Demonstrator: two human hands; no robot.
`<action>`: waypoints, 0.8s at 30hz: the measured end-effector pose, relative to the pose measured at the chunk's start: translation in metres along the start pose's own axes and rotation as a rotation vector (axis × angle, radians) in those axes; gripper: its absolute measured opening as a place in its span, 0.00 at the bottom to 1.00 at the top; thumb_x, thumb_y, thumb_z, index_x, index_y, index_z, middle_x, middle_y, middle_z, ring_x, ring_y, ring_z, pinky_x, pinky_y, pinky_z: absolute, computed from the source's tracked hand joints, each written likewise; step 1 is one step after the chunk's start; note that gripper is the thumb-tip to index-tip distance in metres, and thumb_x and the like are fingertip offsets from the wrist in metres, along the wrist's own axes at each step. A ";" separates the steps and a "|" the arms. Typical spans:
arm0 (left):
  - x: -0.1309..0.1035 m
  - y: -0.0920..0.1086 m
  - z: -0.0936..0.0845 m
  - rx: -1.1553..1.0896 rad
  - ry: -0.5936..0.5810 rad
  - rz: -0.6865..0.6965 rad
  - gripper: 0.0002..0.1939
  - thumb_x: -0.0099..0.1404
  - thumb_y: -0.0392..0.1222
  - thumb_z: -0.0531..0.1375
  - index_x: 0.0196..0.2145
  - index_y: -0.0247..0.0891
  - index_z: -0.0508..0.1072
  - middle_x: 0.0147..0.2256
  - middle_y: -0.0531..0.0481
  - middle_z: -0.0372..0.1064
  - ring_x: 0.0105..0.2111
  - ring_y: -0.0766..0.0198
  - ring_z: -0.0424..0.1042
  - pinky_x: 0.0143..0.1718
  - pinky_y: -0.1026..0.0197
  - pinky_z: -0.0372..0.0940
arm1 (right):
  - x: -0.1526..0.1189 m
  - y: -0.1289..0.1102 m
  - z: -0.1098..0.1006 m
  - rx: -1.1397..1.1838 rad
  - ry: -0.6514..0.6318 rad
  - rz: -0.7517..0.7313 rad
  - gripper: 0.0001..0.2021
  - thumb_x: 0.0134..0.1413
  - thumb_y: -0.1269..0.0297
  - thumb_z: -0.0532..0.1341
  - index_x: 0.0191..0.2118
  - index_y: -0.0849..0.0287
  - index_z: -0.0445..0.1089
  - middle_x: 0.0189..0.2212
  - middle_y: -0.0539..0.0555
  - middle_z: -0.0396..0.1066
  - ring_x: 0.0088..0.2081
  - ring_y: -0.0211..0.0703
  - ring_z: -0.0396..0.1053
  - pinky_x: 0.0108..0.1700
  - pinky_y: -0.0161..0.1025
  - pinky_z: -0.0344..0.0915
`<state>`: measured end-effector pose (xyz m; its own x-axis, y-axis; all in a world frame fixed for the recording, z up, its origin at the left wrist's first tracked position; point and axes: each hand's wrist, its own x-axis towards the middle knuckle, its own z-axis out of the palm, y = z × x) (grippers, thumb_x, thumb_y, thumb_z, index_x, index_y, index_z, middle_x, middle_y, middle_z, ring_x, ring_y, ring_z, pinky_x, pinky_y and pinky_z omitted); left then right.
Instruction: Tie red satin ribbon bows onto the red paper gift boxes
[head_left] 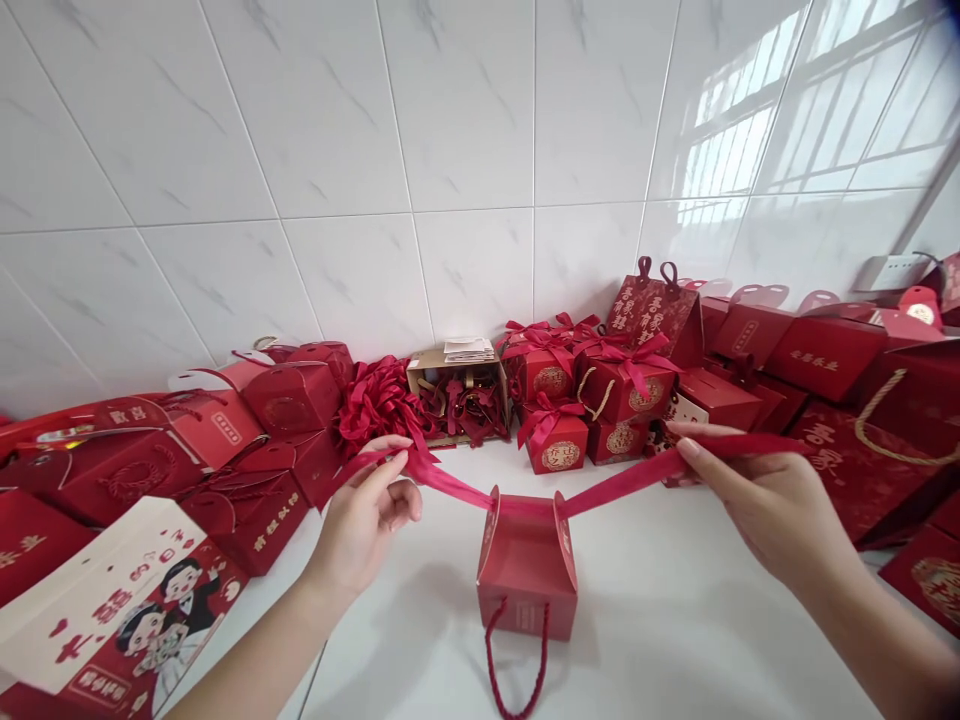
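Note:
In the head view a small red gift box (525,560) stands upright on the white table, with a dark red rope handle (491,665) hanging from its near side. A red ribbon (615,487) passes through the raised tabs at the top of the box and stretches out to both sides. My left hand (371,505) pinches the ribbon's left end, left of the box. To the right, my right hand (757,490) grips the other end between thumb and fingers. Neither hand touches the box.
Behind stand several ribbon-tied red boxes (555,443), a heap of loose red ribbon (382,405) and an open cardboard box (457,395) of small dark red pieces. Red boxes (292,395) crowd the left, near a cartoon-couple box (142,620). Gift bags (862,470) line the right. A tiled wall (480,150) closes the back.

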<state>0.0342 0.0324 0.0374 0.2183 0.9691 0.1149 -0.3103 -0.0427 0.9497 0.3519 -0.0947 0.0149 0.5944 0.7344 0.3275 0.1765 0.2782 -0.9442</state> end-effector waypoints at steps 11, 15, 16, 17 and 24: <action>0.011 0.066 0.060 0.251 -0.220 0.337 0.08 0.59 0.43 0.63 0.33 0.35 0.78 0.21 0.54 0.62 0.20 0.74 0.58 0.18 0.71 0.51 | 0.029 -0.085 0.056 -0.089 -0.225 -0.278 0.14 0.49 0.53 0.66 0.38 0.57 0.77 0.30 0.52 0.76 0.30 0.42 0.72 0.30 0.35 0.70; 0.017 0.070 0.078 0.204 -0.183 0.382 0.07 0.58 0.42 0.64 0.31 0.36 0.77 0.20 0.56 0.61 0.18 0.75 0.56 0.17 0.71 0.51 | 0.032 -0.091 0.070 0.005 -0.288 -0.262 0.16 0.51 0.49 0.64 0.30 0.59 0.75 0.26 0.53 0.74 0.29 0.42 0.71 0.29 0.36 0.68; 0.019 0.070 0.080 0.190 -0.165 0.394 0.07 0.58 0.43 0.64 0.31 0.37 0.76 0.20 0.56 0.61 0.17 0.75 0.56 0.17 0.71 0.51 | 0.033 -0.092 0.072 0.018 -0.304 -0.269 0.16 0.51 0.49 0.64 0.29 0.59 0.75 0.26 0.53 0.73 0.29 0.42 0.71 0.29 0.36 0.67; 0.020 0.069 0.082 0.180 -0.149 0.407 0.07 0.58 0.43 0.64 0.30 0.37 0.76 0.20 0.57 0.61 0.17 0.75 0.55 0.17 0.70 0.51 | 0.033 -0.092 0.073 0.017 -0.309 -0.279 0.16 0.51 0.49 0.64 0.28 0.59 0.74 0.26 0.53 0.73 0.30 0.42 0.70 0.29 0.35 0.66; 0.018 0.063 0.085 0.178 -0.153 0.411 0.09 0.57 0.45 0.65 0.29 0.36 0.78 0.22 0.55 0.64 0.22 0.73 0.58 0.22 0.70 0.55 | 0.035 -0.100 0.070 0.029 -0.278 -0.317 0.13 0.51 0.52 0.65 0.28 0.58 0.74 0.23 0.50 0.70 0.25 0.36 0.64 0.25 0.32 0.60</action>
<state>0.0970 0.0266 0.1236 0.2487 0.8165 0.5210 -0.2394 -0.4694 0.8499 0.2998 -0.0533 0.1228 0.2789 0.7477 0.6026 0.2925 0.5316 -0.7949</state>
